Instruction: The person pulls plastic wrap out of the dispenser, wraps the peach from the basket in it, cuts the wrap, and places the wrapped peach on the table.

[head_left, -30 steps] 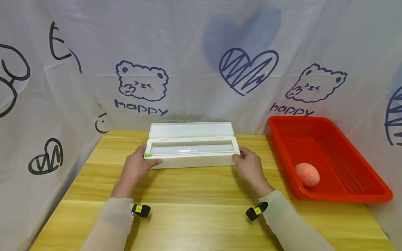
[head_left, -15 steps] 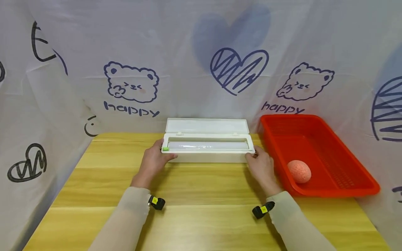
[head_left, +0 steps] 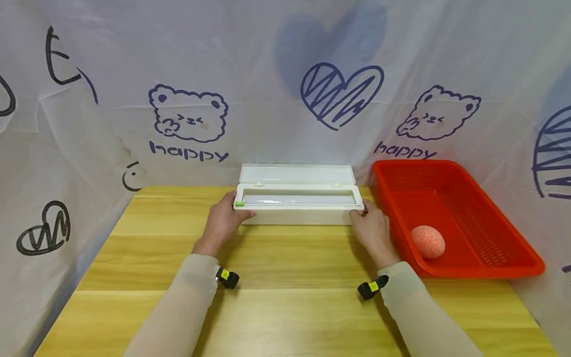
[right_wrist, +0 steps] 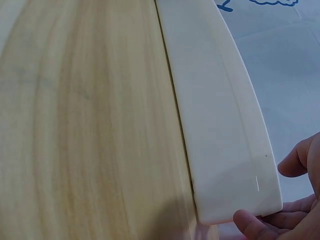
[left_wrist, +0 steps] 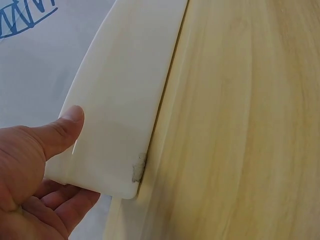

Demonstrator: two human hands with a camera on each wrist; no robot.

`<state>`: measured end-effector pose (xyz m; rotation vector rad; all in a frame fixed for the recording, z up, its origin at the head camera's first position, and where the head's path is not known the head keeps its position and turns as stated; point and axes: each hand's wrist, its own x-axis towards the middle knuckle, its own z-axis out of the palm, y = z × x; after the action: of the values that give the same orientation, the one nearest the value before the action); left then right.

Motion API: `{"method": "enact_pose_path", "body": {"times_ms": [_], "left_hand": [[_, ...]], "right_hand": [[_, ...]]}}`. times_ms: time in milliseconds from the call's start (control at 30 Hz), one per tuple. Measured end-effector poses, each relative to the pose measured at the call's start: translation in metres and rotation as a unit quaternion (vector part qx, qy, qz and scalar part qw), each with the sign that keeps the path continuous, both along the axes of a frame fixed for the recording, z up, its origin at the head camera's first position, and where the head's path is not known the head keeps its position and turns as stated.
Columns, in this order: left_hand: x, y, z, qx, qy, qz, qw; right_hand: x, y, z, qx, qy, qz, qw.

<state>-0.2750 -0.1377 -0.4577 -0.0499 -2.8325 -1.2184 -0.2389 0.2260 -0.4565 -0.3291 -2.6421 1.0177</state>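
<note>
A long white cling film dispenser (head_left: 303, 216) stands on the table near the cloth wall, its lid (head_left: 296, 174) flipped up at the back. Inside lies a roll of clear film (head_left: 299, 200), and a small green slide cutter (head_left: 239, 204) sits at the left front corner. My left hand (head_left: 221, 218) grips the left end, thumb along the front face and fingers around the end. At the other end, my right hand (head_left: 373, 228) holds the corner with its thumb low on the front. Both wrist views show the dispenser's smooth front face close to the wood.
An orange-red plastic basket (head_left: 486, 271) stands right of the dispenser, close to my right hand. In it lies a pink speckled ball (head_left: 428, 242). A white cloth (head_left: 267, 124) with drawn hearts and bears hangs behind the wooden table (head_left: 290, 302).
Both hands have shifted the dispenser to the right, nearer the basket, mostly in the first half second. Their grip stays on its ends. The head view has also turned slightly.
</note>
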Motion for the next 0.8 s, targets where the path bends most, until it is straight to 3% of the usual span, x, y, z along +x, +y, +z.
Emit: {"method": "enact_pose_path", "body": {"times_ms": [267, 800], "left_hand": [[0.0005, 0.0025, -0.0038, 0.013, -0.005, 0.004, 0.9999], [-0.0013, 0.0013, -0.0037, 0.01, -0.018, 0.001, 0.9998]], "right_hand": [[-0.0026, 0.0001, -0.0019, -0.002, 0.01, -0.004, 1.0], [-0.0047, -0.0009, -0.0013, -0.013, -0.012, -0.003, 1.0]]}}
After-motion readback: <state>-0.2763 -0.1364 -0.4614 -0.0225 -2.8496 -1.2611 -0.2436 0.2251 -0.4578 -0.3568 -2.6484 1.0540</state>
